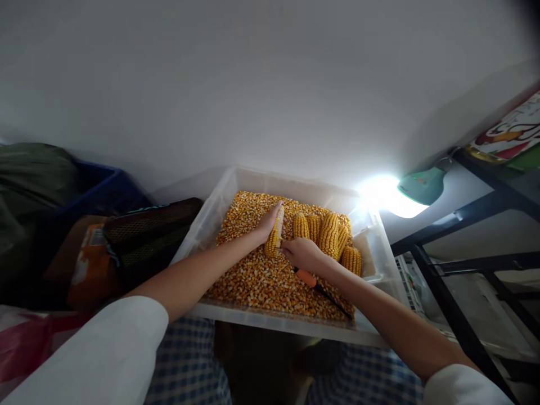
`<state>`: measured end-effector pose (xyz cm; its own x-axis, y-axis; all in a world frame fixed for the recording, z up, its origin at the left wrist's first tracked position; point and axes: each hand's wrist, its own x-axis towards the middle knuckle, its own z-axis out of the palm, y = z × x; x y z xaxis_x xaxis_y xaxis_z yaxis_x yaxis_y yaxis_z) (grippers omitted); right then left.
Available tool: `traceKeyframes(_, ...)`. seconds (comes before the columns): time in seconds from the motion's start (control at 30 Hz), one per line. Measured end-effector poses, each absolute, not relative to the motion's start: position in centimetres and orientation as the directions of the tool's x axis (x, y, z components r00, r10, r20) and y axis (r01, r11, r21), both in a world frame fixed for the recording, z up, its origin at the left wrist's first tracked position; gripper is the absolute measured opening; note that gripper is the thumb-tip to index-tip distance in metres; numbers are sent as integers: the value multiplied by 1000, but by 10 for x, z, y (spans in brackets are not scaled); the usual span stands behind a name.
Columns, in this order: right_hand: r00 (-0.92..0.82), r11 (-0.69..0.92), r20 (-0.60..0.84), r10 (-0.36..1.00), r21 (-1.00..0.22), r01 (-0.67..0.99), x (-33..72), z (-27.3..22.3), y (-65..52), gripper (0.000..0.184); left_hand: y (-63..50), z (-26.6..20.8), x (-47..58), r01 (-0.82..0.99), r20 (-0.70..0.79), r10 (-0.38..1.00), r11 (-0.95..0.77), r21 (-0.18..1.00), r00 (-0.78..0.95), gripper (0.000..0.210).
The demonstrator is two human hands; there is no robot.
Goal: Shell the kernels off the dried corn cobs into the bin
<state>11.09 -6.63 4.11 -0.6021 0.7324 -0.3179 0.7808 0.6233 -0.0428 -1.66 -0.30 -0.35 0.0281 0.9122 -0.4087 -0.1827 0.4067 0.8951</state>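
My left hand [266, 224] is wrapped round a corn cob [272, 243], held upright and tilted over the loose kernels. Yellow kernels cover its lower part, while a strip near the top right looks pale and bare. My right hand [301, 252] is closed, with its fingertips against the cob's lower right side. A small, thin, pale tip shows at those fingers; what it belongs to is hidden. Just below this hand is a tool with an orange handle [306, 277] and a long dark part. I cannot tell whether my hand grips it. Several full corn cobs [329, 232] lie to the right.
A translucent plastic bin [270, 318] full of loose corn kernels [253, 281] rests across my knees. A bright lamp [422, 188] hangs at the right on a dark metal rack [439, 298]. Left stand a black mesh bag [152, 236] and a blue crate [109, 183]. A wall rises behind.
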Motion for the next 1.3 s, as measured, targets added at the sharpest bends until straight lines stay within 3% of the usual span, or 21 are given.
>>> traceKeyframes(0.27,-618,635,-319,718,-62,770,113,48,-64,41,1,0,-22,-329,-467,881,465,822,77,51)
traceKeyframes(0.7,-616,637,-261,743,-7,771,116,55,-65,39,5,-4,-27,-323,-479,874,479,817,84,54)
traceKeyframes(1.0,-613,671,-334,716,85,737,106,59,-72,25,1,-3,-24,-291,-452,889,452,843,71,55)
traceKeyframes(1.3,-630,687,-326,705,92,721,97,48,-79,21,2,-4,-22,-283,-432,902,419,863,14,55)
